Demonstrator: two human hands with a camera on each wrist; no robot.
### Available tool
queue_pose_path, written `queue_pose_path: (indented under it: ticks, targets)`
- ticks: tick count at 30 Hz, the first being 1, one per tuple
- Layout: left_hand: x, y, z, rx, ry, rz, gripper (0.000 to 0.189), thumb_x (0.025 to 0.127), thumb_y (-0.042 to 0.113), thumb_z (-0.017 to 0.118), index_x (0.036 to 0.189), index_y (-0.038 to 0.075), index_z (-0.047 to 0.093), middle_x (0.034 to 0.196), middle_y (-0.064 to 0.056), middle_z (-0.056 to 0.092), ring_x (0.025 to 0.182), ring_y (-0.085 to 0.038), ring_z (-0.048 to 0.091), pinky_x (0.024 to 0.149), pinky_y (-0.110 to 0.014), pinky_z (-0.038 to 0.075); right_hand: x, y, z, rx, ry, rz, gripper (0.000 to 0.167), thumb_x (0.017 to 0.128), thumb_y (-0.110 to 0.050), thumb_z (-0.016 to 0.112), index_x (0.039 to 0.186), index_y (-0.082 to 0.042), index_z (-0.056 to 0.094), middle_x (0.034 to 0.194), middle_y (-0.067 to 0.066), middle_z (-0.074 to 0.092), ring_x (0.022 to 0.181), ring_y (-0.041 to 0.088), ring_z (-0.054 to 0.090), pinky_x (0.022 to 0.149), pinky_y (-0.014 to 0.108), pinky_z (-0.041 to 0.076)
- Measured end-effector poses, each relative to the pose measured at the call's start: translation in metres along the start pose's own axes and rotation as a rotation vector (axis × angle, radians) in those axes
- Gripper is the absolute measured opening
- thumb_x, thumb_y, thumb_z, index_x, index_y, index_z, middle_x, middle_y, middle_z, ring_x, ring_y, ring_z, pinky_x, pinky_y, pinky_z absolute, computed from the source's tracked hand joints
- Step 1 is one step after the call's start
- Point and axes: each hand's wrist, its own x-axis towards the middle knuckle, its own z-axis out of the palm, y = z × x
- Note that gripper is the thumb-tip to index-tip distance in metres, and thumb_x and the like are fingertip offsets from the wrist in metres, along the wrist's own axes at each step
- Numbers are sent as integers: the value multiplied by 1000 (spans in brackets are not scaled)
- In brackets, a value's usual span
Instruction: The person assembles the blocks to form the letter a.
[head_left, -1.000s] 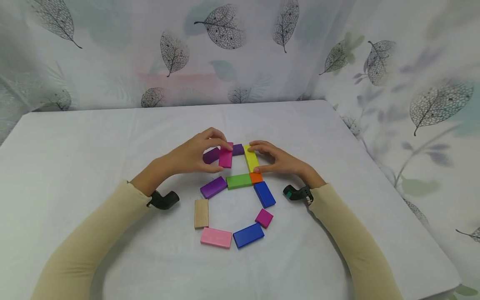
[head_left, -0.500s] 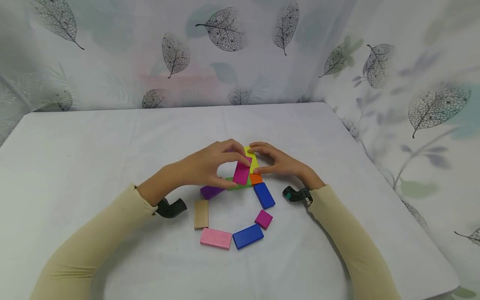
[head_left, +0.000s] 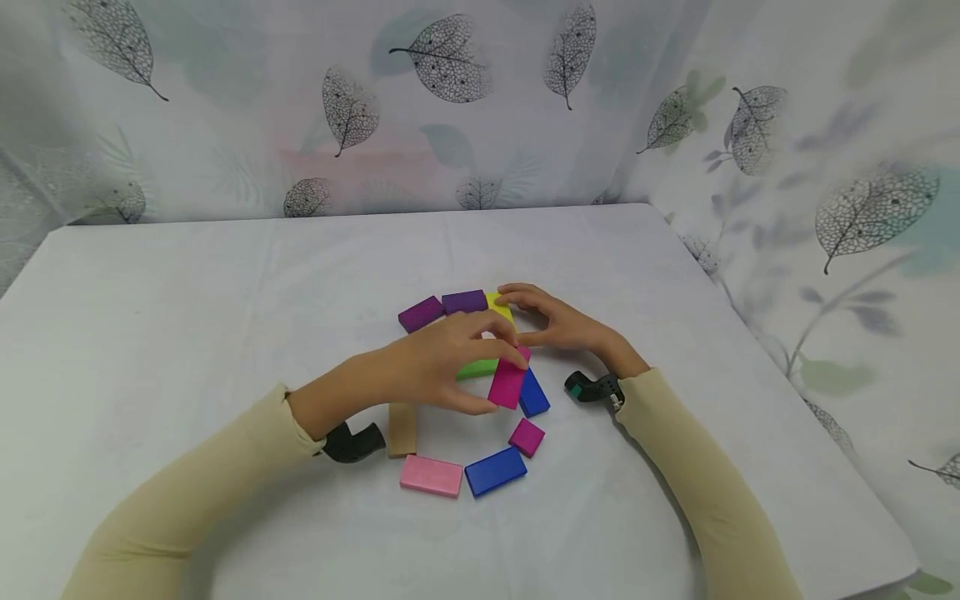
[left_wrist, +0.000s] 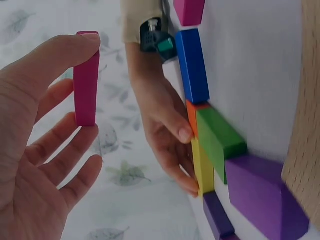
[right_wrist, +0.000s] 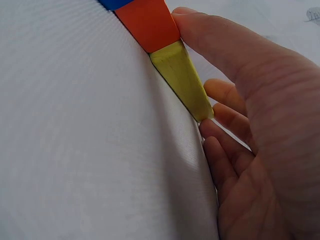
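Thumb and fingers of my left hand (head_left: 435,358) pinch a magenta block (left_wrist: 86,85), which overlaps a blue block (head_left: 534,397) in the head view. My right hand (head_left: 561,323) lies along the outer side of a yellow block (right_wrist: 182,82), its fingertips by the far end. Its thumb tip is at the neighbouring orange block (right_wrist: 150,25). A green block (head_left: 477,368) joins the orange one, and beside it a purple block (left_wrist: 260,195) shows in the left wrist view. In the head view my left hand hides the orange and that purple block.
Two more purple blocks (head_left: 464,301) lie at the top of the figure-like outline. Lower down are a plain wooden block (head_left: 402,430), a pink block (head_left: 431,476), another blue block (head_left: 497,472) and a small magenta block (head_left: 527,437). A white cloth (head_left: 187,333) covers the table.
My left hand has carried the magenta block toward me and to the right, from beside the upper purple blocks to over the blue block. My right hand stays almost still by the yellow block.
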Motion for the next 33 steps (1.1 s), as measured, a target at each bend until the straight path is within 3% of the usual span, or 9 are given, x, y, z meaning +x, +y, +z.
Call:
queue_pose_path:
  ticks: [9, 15, 22, 33]
  targets:
    - [0, 12, 12, -21, -8, -19, 45, 79, 28, 81, 119, 15, 65, 121, -4, 55, 111, -15, 52, 92, -30, 45, -1, 1, 0, 0, -4, -24, 59, 86, -5, 71, 140, -2, 47, 155, 15, 30, 146, 29, 21, 118, 51, 17]
    - [0, 24, 21, -84, -13, -128, 48, 78, 32, 82, 120, 16, 65, 122, -5, 54, 110, -15, 54, 91, -28, 46, -1, 0, 0, -1, 0, -28, 58, 87, -5, 71, 140, -2, 48, 154, 14, 30, 145, 29, 23, 118, 51, 18]
    - [1, 40, 29, -166, -73, -280, 49, 81, 35, 79, 124, 19, 63, 123, 1, 50, 113, -12, 50, 95, -28, 46, 1, 0, 1, -41, 8, 0, 58, 88, -14, 73, 140, -8, 49, 155, 9, 31, 145, 27, 25, 118, 50, 19]
    - [2, 54, 51, -172, -130, -403, 49, 82, 37, 79, 124, 18, 63, 118, 0, 53, 106, -16, 54, 87, -21, 48, 1, -2, 2, -53, 16, 36, 61, 87, -16, 74, 142, -9, 48, 156, 9, 30, 146, 28, 21, 117, 55, 15]
